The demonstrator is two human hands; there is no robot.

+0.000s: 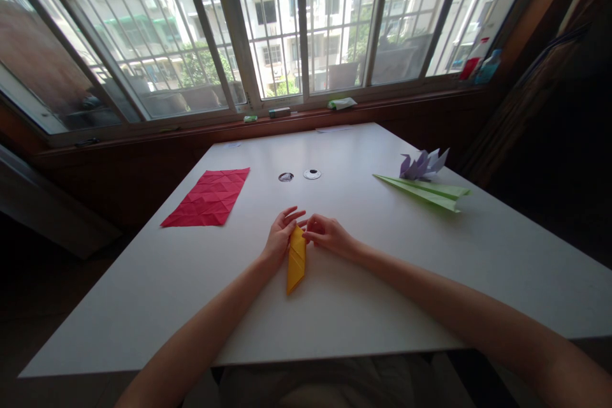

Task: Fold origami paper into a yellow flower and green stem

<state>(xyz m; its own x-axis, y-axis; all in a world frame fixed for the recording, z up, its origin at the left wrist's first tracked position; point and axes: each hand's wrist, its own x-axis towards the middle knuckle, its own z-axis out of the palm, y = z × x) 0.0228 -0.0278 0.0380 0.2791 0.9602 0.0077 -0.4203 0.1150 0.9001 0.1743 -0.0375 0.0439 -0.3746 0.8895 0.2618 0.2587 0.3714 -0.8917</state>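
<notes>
A strip of folded yellow paper (297, 261), creased and pointed at its lower end, is held just above or on the table in front of me. My left hand (281, 233) grips its upper left edge, thumb over the paper and the other fingers stretched beyond it. From the other side, my right hand (327, 233) pinches the upper right edge between thumb and curled forefinger. Part of the paper's top end is hidden behind the fingers.
On the white table (229, 319), a creased red sheet (209, 197) lies left. Two round cutouts (312, 174) sit ahead. A green paper plane (425, 191) and a purple folded-paper figure (421, 164) are at right. Beyond the table is a barred window with bottles (488, 67) on its sill.
</notes>
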